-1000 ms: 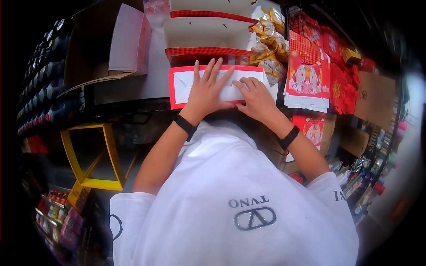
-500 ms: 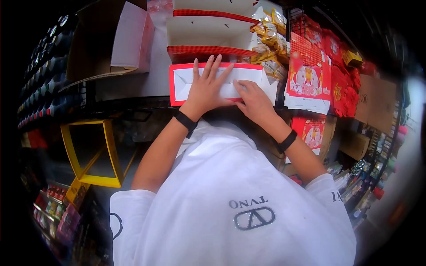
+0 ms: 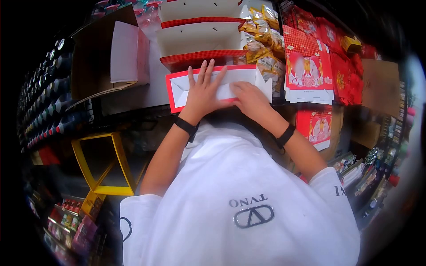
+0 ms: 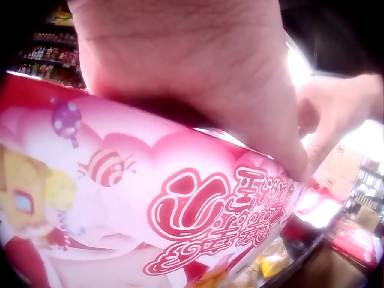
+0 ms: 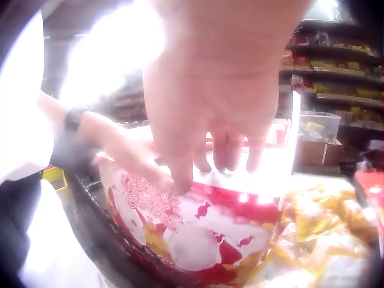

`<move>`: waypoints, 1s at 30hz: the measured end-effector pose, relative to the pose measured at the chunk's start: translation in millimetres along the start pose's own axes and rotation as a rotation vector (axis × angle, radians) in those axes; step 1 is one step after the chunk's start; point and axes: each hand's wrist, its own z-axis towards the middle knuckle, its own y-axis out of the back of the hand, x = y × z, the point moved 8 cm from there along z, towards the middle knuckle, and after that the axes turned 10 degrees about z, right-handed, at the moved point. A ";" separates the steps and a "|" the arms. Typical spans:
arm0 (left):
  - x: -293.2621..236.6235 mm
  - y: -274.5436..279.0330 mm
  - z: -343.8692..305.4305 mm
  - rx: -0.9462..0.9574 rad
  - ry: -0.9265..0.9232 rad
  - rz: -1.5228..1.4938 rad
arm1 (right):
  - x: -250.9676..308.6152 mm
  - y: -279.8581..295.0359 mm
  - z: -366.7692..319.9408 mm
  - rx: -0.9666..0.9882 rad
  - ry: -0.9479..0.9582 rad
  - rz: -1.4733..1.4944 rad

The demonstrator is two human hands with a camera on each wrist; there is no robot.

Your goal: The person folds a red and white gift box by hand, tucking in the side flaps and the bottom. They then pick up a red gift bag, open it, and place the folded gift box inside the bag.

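Note:
A red-bordered cardboard gift box (image 3: pixel 180 94) stands before me with its white folded flaps facing up. My left hand (image 3: pixel 202 93) lies over the flaps with fingers spread and straight, its thumb along the near edge. Close beside it, my right hand (image 3: pixel 254 101) presses its fingertips down on the white flaps, thumb at the near rim. In the left wrist view, the box's printed side (image 4: pixel 120 198) carries candies and large red lettering. The right wrist view shows the right fingers pointing down onto the top, and part of the left hand (image 5: pixel 129 153) at the rim.
Two open white boxes (image 3: pixel 199 39) with red checked edges stand just beyond. Yellow snack packets (image 3: pixel 266 62) lie right of them, then flat printed red box blanks (image 3: pixel 308 73). An open brown carton (image 3: pixel 95 66) sits left; a yellow frame (image 3: pixel 113 190) stands below the shelf.
The head view has shifted slightly. My right fingertips sit a little lower into the flaps, and the left end of the flaps looks more sunken. The left hand keeps its place on the box.

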 end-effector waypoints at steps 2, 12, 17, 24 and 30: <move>1.7 -3.0 1.9 0.003 0.000 0.016 | 4.4 -2.3 -3.4 -0.002 -0.058 -0.050; 1.2 2.9 3.5 0.071 0.009 0.111 | 11.4 -11.8 -37.2 -0.285 0.004 -0.045; -8.2 10.8 5.9 0.110 -0.033 0.141 | -13.9 0.9 -71.4 -0.488 -0.192 0.296; -39.8 13.2 24.0 0.124 -0.156 0.139 | -83.4 15.4 -111.1 -0.988 -0.472 0.824; -52.7 -6.4 38.4 0.147 -0.239 0.160 | -108.9 5.5 -51.3 -0.714 -0.415 1.225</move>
